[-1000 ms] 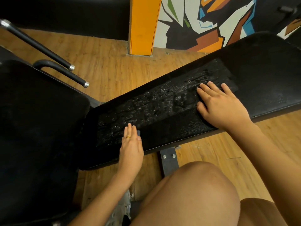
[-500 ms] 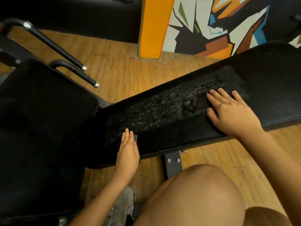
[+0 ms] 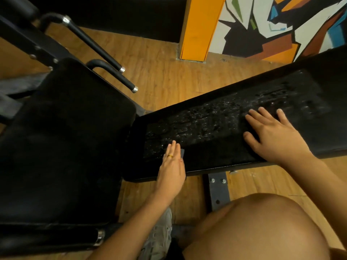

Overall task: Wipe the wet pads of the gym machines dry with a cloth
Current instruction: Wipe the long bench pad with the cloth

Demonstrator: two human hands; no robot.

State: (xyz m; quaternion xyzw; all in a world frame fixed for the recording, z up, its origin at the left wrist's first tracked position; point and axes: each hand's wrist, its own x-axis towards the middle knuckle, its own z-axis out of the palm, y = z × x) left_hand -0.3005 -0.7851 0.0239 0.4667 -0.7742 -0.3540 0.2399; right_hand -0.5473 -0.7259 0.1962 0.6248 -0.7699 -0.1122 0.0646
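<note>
Along the bench pad: the black bench pad [image 3: 330, 136] runs from the middle of the view to the right edge. A dark cloth [image 3: 206, 124] lies spread flat on it, rumpled and speckled with wet glints.
Left hand: the left hand [image 3: 171, 166] lies palm down at the cloth's near left corner. Its fingers are straight and pressed together, gripping nothing, with the fingertips on the cloth and the heel over the pad's near edge.
Ring: a gold ring [image 3: 170, 156] sits on one finger of the left hand.
Right hand: the right hand [image 3: 276, 136] rests flat on the right part of the cloth. Its fingers are straight and fanned apart, the thumb out to the left, and it clasps nothing.
Seat pad: a second black seat pad [image 3: 65, 147] sits just beside the bench pad's left end.
Handles: two black handles [image 3: 105, 47] with metal end caps stand behind the seat pad.
Bracket: a grey bolted bracket [image 3: 217, 192] shows below the bench pad's near edge.
Floor: a wooden floor [image 3: 159, 76] shows between the pads.
Backdrop: an orange pillar [image 3: 201, 27] stands beside a painted wall [image 3: 272, 25].
Person: a bare knee [image 3: 259, 228] is at the lower right, and a grey shoe [image 3: 161, 235] is below the left forearm.
</note>
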